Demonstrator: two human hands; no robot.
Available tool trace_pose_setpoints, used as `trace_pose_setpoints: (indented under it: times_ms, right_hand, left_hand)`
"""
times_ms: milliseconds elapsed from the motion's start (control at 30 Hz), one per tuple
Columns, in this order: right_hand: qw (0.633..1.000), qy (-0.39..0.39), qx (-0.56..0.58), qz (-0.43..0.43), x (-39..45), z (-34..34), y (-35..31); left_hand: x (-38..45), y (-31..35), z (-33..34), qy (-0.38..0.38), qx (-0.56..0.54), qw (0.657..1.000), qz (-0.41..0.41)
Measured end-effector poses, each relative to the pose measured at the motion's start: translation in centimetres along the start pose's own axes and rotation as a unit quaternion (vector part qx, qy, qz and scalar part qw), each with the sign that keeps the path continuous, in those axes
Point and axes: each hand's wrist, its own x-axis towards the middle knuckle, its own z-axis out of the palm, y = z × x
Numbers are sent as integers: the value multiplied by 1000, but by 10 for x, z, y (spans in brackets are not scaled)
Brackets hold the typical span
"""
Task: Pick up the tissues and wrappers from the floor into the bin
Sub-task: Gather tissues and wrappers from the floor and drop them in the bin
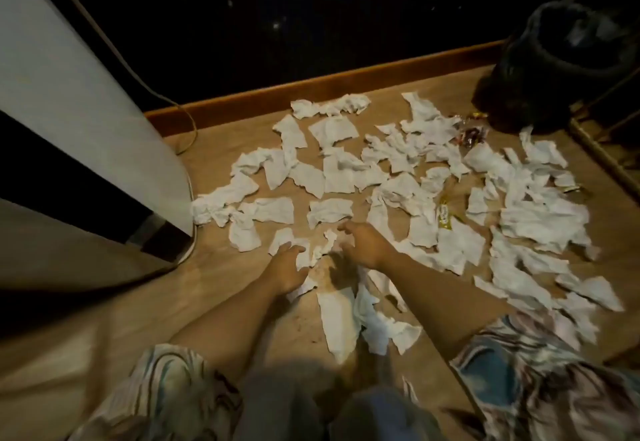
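Observation:
Several torn white tissues [332,210] lie scattered over the wooden floor [214,149] ahead of me. A yellow wrapper [444,216] lies among them at mid right, and more coloured wrappers [469,134] sit near the bin. The bin [571,56], lined with a black bag, stands at the far right. My left hand [289,267] curls its fingers round a crumpled tissue [320,248] close in front of me. My right hand [363,245] reaches down beside it, fingers bent over the same small heap; what it holds is hidden.
A white rounded appliance [86,101] with a cable [187,129] stands at the left. A wooden skirting board [311,85] and a dark wall close the far side. A metal rack's legs [609,135] rise at the right edge.

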Motion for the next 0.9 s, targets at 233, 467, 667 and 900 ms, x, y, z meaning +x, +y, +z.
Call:
trace_pose_setpoints:
  times_ms: [233, 467, 667, 900]
  right_hand:
    - [994, 110, -5, -27, 27, 64, 48]
    - [975, 147, -79, -147, -15, 117, 110]
    - [976, 111, -130, -136, -86, 160, 153]
    - [966, 174, -177, -76, -135, 197, 185]
  left_hand:
    - [57, -55, 50, 20, 155, 987, 25]
    - [48, -92, 120, 86, 158, 983, 28]
    - [26, -98, 164, 316, -32, 947, 52]
    - [-9, -93, 182, 329, -118, 936, 41]
